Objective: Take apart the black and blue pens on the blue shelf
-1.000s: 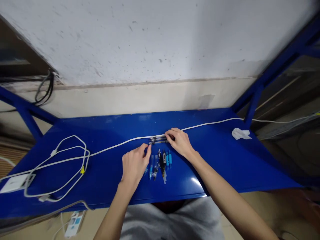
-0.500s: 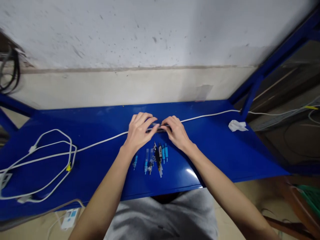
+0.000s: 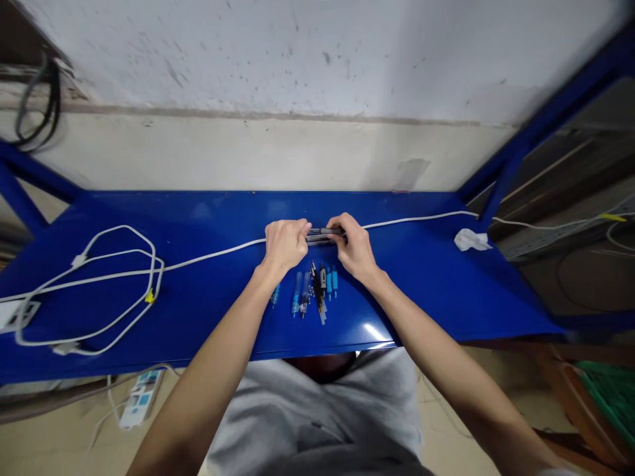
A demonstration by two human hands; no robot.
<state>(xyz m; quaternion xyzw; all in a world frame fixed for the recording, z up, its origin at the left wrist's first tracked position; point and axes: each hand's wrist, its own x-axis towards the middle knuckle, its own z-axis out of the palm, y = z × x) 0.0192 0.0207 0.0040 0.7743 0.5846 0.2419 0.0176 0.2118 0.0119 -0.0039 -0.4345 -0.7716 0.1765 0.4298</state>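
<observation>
Between my two hands a dark, partly clear pen (image 3: 322, 231) lies roughly level, above the blue table. My left hand (image 3: 286, 246) is closed around its left end. With thumb and fingers, my right hand (image 3: 350, 243) grips its dark right end. Another slim pen-like piece (image 3: 320, 240) shows just below it, partly hidden by the fingers. Nearer to me lie clear pen barrels (image 3: 296, 294) with blue tips, black and white refill-like pieces (image 3: 317, 291), and blue pen parts (image 3: 331, 281). A small blue piece (image 3: 276, 295) sits beside my left wrist, partly covered.
A white cable (image 3: 213, 254) runs across the blue table (image 3: 421, 284) behind my hands and loops at the left. Crumpled white tissue (image 3: 471, 240) lies at the right. Behind stands a wall (image 3: 248, 158); a power strip (image 3: 141, 400) is on the floor.
My left hand has closed from a looser pinch into a fist around the pen. The pen is now lifted more plainly into sight. The whole view has shifted slightly.
</observation>
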